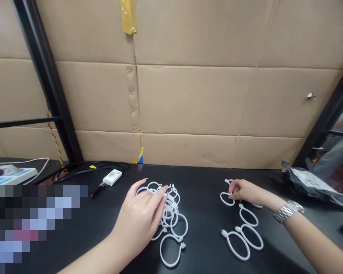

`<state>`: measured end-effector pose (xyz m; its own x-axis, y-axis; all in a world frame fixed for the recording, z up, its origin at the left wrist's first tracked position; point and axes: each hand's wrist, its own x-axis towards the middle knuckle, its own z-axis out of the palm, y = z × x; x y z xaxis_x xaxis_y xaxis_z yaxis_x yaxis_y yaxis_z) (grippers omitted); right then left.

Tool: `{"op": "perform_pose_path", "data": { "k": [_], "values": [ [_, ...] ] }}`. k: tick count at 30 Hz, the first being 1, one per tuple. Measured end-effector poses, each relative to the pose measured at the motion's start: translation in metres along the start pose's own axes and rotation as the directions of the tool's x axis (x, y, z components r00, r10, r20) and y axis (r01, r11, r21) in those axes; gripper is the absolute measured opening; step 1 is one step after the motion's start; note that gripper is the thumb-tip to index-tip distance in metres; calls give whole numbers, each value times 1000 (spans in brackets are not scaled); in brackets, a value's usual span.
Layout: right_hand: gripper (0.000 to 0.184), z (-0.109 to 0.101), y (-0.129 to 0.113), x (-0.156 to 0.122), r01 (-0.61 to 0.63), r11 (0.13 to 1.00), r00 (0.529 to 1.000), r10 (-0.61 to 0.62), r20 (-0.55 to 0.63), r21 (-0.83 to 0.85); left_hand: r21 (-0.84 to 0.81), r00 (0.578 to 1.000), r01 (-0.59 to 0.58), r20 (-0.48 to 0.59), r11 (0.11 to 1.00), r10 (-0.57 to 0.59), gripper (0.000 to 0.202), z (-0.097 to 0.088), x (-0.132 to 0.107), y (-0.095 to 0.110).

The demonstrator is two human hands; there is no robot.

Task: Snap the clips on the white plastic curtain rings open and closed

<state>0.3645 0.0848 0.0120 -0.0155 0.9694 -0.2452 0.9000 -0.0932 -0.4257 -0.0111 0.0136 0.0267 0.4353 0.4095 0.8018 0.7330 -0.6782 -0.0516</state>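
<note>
Here your right hand [236, 191] pinches a white ring [223, 203] at five o'clock, your left hand [143, 211] covers the six-o'clock pile [169, 210], grip unclear, and probably light, springy rings hold best beside their knobs [224, 233]

Thin white rings [169, 210] in two clusters

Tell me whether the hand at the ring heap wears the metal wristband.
No: the left hand is at the ring heap, while the metal wristband circles the right wrist.
</note>
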Motion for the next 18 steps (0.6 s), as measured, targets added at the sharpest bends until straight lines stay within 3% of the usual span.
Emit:
{"op": "perform_pose_path", "data": {
  "k": [7,13,18],
  "values": [
    [25,4,-4,-1,14,998,1000,-14,-6,54,-14,1000,-10,-17,1000,9,27,-4,2,3],
    [13,5,-11,-5,87,985,989,-67,-134,148,-20,1000,-20,-21,1000,19,28,-5,2,5],
    [24,2,-31,-16,197,931,971,-143,-190,307,-29,1000,-10,-16,1000,10,28,-4,1,4]
  ]
}}
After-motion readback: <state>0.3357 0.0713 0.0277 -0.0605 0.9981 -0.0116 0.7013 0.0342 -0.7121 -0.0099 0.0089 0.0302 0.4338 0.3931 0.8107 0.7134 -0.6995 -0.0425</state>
